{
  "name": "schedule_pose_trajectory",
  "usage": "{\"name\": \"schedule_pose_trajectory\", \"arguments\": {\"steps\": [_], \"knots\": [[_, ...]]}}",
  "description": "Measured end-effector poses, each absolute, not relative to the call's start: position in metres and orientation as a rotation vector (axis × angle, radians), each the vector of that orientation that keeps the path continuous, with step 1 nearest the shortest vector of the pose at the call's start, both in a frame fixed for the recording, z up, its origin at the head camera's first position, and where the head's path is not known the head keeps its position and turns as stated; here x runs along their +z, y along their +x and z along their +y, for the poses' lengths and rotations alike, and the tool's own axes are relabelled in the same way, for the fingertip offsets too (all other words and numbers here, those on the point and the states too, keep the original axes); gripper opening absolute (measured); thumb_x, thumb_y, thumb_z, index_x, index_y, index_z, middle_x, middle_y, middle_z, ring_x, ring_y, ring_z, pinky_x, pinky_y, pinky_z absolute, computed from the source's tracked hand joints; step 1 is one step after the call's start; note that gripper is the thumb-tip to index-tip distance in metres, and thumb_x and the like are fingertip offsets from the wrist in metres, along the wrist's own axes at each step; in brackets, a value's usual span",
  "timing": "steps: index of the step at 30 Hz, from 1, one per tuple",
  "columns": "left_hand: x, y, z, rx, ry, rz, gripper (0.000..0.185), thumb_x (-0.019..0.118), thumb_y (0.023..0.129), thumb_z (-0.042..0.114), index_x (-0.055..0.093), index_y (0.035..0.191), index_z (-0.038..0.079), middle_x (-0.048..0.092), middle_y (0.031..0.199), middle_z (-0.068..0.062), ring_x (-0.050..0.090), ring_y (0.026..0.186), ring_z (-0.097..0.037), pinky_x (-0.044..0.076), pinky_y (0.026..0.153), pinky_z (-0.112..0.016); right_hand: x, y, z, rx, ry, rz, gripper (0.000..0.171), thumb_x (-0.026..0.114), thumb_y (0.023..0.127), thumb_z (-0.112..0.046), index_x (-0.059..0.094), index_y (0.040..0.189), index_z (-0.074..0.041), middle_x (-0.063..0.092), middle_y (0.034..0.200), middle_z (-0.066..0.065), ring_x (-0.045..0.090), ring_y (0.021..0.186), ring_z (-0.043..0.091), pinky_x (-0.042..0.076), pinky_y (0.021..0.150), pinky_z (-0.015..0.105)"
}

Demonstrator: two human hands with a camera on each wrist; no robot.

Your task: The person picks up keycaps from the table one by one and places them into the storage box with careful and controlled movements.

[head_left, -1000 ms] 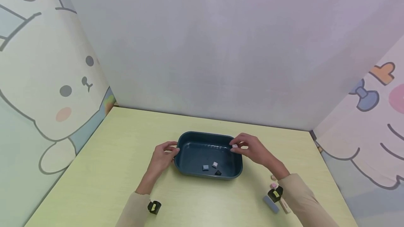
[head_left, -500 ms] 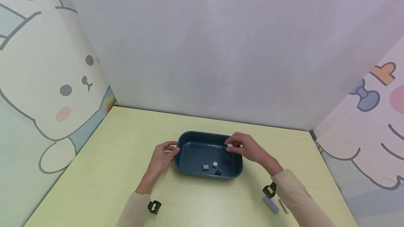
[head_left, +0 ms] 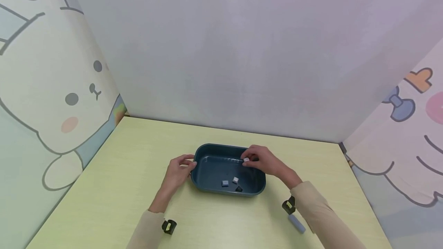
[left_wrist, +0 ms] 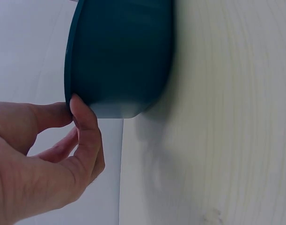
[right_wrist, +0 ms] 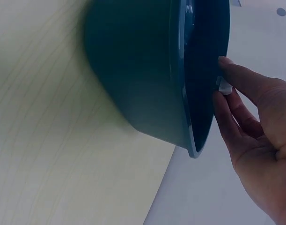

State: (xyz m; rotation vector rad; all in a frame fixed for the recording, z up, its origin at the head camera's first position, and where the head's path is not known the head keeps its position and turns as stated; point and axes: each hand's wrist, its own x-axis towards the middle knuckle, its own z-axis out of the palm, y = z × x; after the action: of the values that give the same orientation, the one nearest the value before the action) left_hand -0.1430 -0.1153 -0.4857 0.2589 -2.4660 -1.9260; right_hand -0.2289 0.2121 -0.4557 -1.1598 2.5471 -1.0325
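Three small blocks [head_left: 232, 183] lie near the tray's [head_left: 207, 149] front edge; the right hand [head_left: 260, 161] pinches a white cube [head_left: 246, 160] above it, the left hand's [head_left: 177, 171] grip curls on its left rim.

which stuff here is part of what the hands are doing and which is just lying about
In hand: blue tray, steadied by the left hand; small white cube, pinched by the right hand; three small pieces already inside.
Lying about: grey-blue block on the table.
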Motion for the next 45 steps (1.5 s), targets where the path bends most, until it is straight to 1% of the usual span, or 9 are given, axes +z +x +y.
{"name": "schedule_pose_trajectory", "arguments": {"steps": [9, 15, 24, 33, 40, 45], "knots": [[-0.484, -0.143, -0.115, -1.931, 0.257, -2.468, 0.032, 0.069, 0.097, 0.007, 0.066, 0.127, -0.004, 0.068, 0.098, -0.015, 0.069, 0.081, -0.036, 0.054, 0.061, -0.026, -0.455, -0.233, 0.202, -0.957, -1.161, 2.552, 0.021, 0.076, 0.093, -0.007, 0.073, 0.112, 0.001, 0.065, 0.097, 0.004, 0.061, 0.086, 0.014, 0.057, 0.08, 0.031], [-0.483, -0.142, -0.116, -1.936, 0.251, -2.463, 0.032, 0.069, 0.097, 0.007, 0.066, 0.127, -0.005, 0.068, 0.098, -0.015, 0.069, 0.08, -0.036, 0.055, 0.062, -0.027, -0.457, -0.235, 0.196, -0.902, -1.154, 2.544, 0.021, 0.076, 0.093, -0.008, 0.073, 0.112, 0.001, 0.066, 0.099, 0.004, 0.061, 0.087, 0.015, 0.056, 0.08, 0.03], [-0.484, -0.142, -0.115, -1.939, 0.256, -2.46, 0.032, 0.069, 0.097, 0.007, 0.066, 0.127, -0.004, 0.069, 0.098, -0.015, 0.07, 0.081, -0.036, 0.056, 0.064, -0.031, -0.462, -0.235, 0.189, -0.873, -1.135, 2.512, 0.02, 0.076, 0.093, -0.007, 0.073, 0.111, 0.0, 0.068, 0.102, 0.005, 0.063, 0.089, 0.015, 0.057, 0.081, 0.032], [-0.484, -0.141, -0.114, -1.935, 0.257, -2.458, 0.031, 0.069, 0.098, 0.007, 0.066, 0.127, -0.005, 0.068, 0.098, -0.016, 0.07, 0.081, -0.034, 0.056, 0.063, -0.03, -0.47, -0.239, 0.184, -0.811, -1.125, 2.511, 0.02, 0.077, 0.091, -0.005, 0.072, 0.11, -0.001, 0.069, 0.104, 0.007, 0.065, 0.089, 0.015, 0.057, 0.081, 0.03], [-0.484, -0.142, -0.114, -1.935, 0.271, -2.465, 0.031, 0.069, 0.098, 0.008, 0.067, 0.127, -0.003, 0.069, 0.098, -0.014, 0.07, 0.082, -0.034, 0.055, 0.064, -0.029, -0.473, -0.239, 0.179, -0.725, -1.122, 2.525, 0.018, 0.079, 0.09, -0.007, 0.073, 0.108, -0.004, 0.069, 0.102, 0.003, 0.064, 0.088, 0.012, 0.056, 0.08, 0.028], [-0.485, -0.142, -0.114, -1.931, 0.274, -2.467, 0.031, 0.069, 0.098, 0.007, 0.067, 0.127, -0.004, 0.069, 0.098, -0.015, 0.07, 0.082, -0.034, 0.055, 0.063, -0.027, -0.473, -0.237, 0.176, -0.715, -1.112, 2.496, 0.018, 0.078, 0.091, -0.006, 0.073, 0.108, -0.003, 0.068, 0.102, 0.003, 0.063, 0.088, 0.012, 0.056, 0.08, 0.028]]}}
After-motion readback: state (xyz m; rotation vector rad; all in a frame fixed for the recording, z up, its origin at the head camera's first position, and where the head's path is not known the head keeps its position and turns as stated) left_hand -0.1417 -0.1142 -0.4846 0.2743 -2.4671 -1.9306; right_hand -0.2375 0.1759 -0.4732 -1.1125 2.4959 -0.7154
